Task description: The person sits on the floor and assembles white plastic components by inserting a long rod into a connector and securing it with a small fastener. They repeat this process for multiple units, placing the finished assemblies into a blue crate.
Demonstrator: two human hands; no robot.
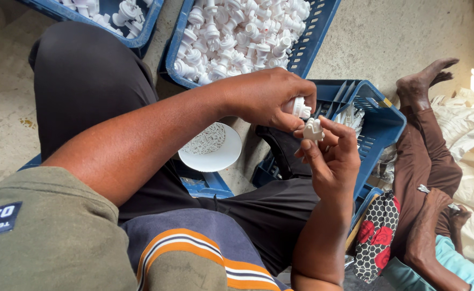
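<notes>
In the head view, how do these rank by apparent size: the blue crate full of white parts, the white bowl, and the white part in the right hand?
1. Blue crate
2. White bowl
3. White part in the right hand

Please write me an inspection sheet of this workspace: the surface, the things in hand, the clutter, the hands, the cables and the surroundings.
Surface: bare concrete floor; the person sits over it.
Job's things: two small white plastic parts, one part in the left hand, another part in the right; a blue crate heaped with similar parts.
Clutter: white bowl of tiny pieces; second blue crate; patterned cloth.
Hands: left hand and right hand each have a fingertip grip on a part.
Cables: nothing seen.
Surroundings: another person's legs at the right.
</notes>
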